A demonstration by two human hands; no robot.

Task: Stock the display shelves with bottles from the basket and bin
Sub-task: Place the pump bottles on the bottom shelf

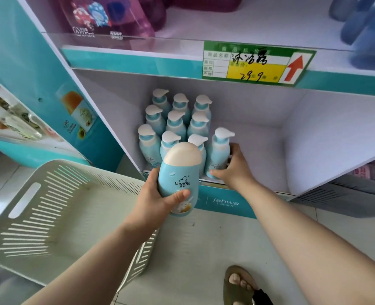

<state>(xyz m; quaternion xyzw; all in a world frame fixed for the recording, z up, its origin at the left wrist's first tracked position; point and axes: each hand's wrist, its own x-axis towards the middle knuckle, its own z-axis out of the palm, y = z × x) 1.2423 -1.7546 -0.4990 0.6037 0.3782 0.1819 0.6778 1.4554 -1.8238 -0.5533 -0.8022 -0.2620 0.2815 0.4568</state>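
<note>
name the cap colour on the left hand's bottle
Cream cap on the light blue bottle; head view.

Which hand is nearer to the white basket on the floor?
Left. The left hand, holding a capped bottle, is beside the far corner of the white basket; the right hand is farther right, gripping a pump bottle on the shelf.

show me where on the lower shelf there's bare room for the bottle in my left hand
Widest bare patch: shelf floor between the right hand and the right wall, front to back. Narrow strip between left wall and pump bottles. Those bottles crowd the left-centre.
</note>
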